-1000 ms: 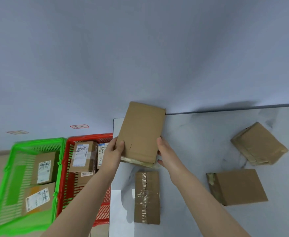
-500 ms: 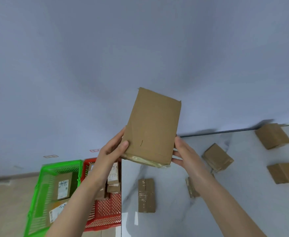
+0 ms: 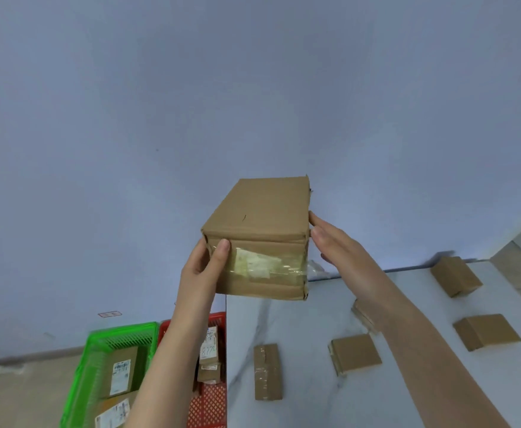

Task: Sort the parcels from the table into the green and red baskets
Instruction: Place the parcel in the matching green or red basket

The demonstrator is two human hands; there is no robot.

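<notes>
Cardboard box, the held parcel (image 3: 262, 217), is up in the air between both hands, above the left end of the bench (image 3: 299, 329) and in front of the blue-grey wall (image 3: 191, 88). It touches neither. Plain face up; near face has clear tape over a torn label patch.

Left hand (image 3: 202, 273) grips the near left corner, thumb laid on the taped face, other fingers round the side and out of sight. Right hand (image 3: 339, 251) is flat, fingers straight and close together, tips pressing the parcel's right side.

White marble-look bench carries five more brown boxes, apart from each other:
- taped parcel (image 3: 267, 372) near the left edge
- flat parcel (image 3: 356, 353) to its right
- hidden parcel (image 3: 362, 316), mostly covered by the right forearm
- right parcel (image 3: 486, 332)
- far parcel (image 3: 455, 274) by the back edge

Green basket (image 3: 120, 330) and red basket (image 3: 213, 403) stand side by side on the floor (image 3: 21, 396), left of the bench, red one next to the bench edge. Green holds two labelled boxes (image 3: 122, 372), white labels up. Red holds a stack of labelled boxes (image 3: 210, 347), partly behind the left forearm; count unclear.
</notes>
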